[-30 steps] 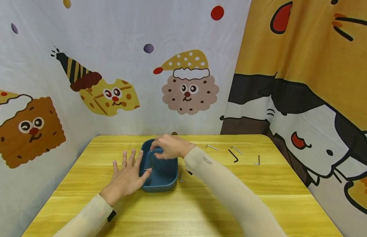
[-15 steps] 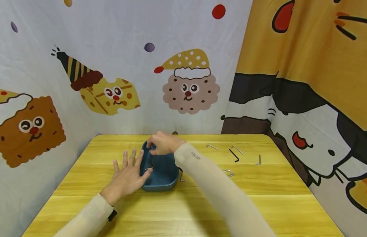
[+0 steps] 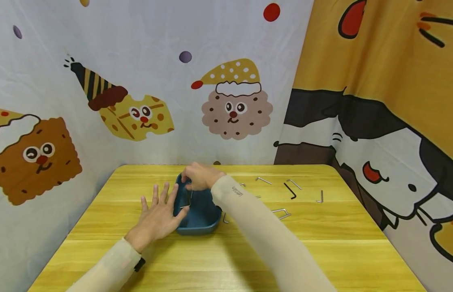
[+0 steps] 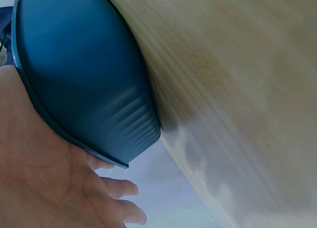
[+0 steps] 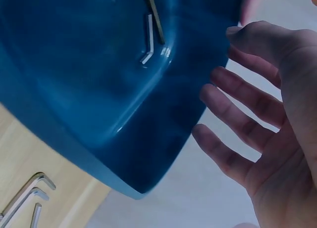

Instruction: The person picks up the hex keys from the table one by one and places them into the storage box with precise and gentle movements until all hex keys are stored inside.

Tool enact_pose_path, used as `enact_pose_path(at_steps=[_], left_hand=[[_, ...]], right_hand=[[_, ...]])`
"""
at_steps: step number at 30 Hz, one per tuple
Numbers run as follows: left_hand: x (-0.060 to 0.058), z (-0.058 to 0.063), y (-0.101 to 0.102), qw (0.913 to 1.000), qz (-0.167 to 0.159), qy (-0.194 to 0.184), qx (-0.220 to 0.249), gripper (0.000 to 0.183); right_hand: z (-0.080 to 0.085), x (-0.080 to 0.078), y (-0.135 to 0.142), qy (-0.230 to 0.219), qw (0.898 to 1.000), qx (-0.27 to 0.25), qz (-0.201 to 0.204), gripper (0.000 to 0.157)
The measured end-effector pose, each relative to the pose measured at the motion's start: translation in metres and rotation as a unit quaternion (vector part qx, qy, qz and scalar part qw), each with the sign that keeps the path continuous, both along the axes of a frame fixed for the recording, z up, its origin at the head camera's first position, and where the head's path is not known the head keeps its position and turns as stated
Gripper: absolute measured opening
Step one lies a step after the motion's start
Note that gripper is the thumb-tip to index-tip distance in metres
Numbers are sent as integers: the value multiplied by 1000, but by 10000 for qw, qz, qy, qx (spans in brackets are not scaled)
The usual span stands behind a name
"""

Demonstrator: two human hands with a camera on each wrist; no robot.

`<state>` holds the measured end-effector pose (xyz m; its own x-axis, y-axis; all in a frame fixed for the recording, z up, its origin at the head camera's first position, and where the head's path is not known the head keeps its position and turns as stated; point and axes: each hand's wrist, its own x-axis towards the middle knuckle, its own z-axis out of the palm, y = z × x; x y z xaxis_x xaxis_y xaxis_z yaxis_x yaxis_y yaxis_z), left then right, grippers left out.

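Observation:
A blue plastic bin point(image 3: 198, 231) stands on the wooden table. My left hand point(image 3: 156, 222) rests along its left rim with fingers spread; in the left wrist view the palm lies against the bin's edge. Above the bin's far end is my right hand point(image 3: 202, 177). The right wrist view shows its fingers point(image 5: 233, 109) loosely bent, with nothing between them. Inside the bin lie a short silver hex key point(image 5: 150, 35) and a darker, longer hex key point(image 5: 156, 18), side by side.
Right of the bin, several loose hex keys are scattered on the table point(image 3: 339, 227), among them a black one point(image 3: 290, 191) and silver ones point(image 3: 264, 181) point(image 3: 322, 196). A printed curtain point(image 3: 219, 36) hangs behind the table.
My right hand has shifted left over the bin's far end, and a silver hex key now shows in the bin beside the darker one. The left hand stays put.

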<state>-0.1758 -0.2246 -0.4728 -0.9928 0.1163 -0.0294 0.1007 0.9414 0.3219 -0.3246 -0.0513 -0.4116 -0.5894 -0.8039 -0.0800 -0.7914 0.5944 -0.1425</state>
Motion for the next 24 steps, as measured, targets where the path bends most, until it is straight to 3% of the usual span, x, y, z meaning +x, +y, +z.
enact_pose_path(at_steps=[11,24], left_hand=[[0,1,2,9999,8,-104,31,99],[0,1,2,10000,-4,-46,-35,103]], right_hand=[[9,6,10,-112,9995,-278,64,34],[13,24,42,215,9976,-649,136,34]])
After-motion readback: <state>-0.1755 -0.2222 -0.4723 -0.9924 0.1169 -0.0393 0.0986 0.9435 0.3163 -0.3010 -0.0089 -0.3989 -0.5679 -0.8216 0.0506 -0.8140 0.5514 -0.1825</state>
